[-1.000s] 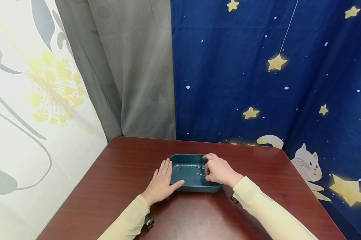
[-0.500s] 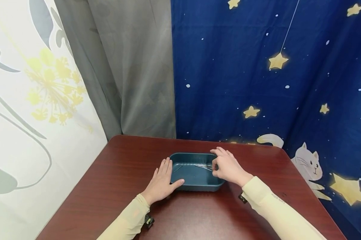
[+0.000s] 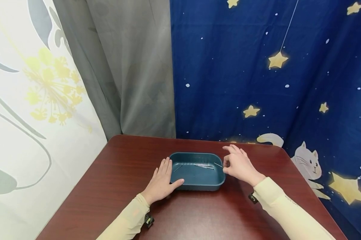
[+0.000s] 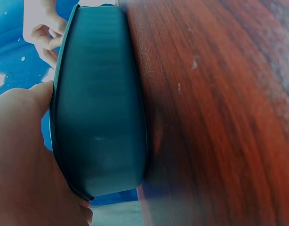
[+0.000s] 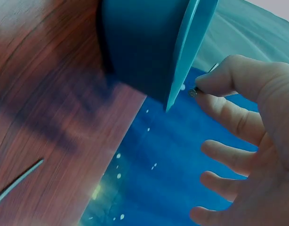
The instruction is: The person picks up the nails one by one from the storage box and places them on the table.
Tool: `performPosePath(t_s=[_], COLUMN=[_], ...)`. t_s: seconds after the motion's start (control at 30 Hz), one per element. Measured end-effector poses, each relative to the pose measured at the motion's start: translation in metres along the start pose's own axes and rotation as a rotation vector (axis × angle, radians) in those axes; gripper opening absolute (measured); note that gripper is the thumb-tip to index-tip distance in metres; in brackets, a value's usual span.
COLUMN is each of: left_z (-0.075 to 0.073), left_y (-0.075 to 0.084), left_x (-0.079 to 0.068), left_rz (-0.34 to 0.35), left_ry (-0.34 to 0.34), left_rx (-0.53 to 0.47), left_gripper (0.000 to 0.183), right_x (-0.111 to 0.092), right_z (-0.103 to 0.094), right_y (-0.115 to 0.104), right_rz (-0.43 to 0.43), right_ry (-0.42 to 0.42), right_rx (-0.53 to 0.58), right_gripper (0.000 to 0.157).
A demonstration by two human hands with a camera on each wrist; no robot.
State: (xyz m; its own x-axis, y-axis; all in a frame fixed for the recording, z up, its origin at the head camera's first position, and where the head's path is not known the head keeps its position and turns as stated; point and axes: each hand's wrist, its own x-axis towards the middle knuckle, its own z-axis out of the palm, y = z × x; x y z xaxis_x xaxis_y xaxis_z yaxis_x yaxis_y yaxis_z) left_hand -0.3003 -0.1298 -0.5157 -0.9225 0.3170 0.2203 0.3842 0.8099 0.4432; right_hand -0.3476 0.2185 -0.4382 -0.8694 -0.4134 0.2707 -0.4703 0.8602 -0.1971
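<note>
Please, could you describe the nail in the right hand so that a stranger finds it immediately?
On the reddish-brown table stands a blue-green tray. At its right end, the right hand pinches a thin metal nail. The other nails lie loose; only this one is held.

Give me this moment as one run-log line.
left hand touches tray | right hand pinches nail | more nails in tray | loose nail on table

red-brown table, rounded far corners | grey curtain behind | blue curtain beside, printed yellow stars, white cat | floral white cloth, left
</note>
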Motion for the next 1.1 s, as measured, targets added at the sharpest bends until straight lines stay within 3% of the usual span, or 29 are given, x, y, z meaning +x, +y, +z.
performPosePath(t_s=[0.4, 1.1], left_z=[-0.003, -0.002], left_y=[0.000, 0.001], left_x=[0.000, 0.001], left_rz=[-0.012, -0.024], left_ry=[-0.014, -0.032], left_rx=[0.008, 0.015], left_gripper=[0.105, 0.106], right_x=[-0.020, -0.056], right_z=[-0.010, 0.011], right_y=[0.034, 0.093], right_rz=[0.100, 0.181], right_ry=[-0.004, -0.019], right_rx=[-0.006, -0.034], right_gripper=[0.026, 0.028])
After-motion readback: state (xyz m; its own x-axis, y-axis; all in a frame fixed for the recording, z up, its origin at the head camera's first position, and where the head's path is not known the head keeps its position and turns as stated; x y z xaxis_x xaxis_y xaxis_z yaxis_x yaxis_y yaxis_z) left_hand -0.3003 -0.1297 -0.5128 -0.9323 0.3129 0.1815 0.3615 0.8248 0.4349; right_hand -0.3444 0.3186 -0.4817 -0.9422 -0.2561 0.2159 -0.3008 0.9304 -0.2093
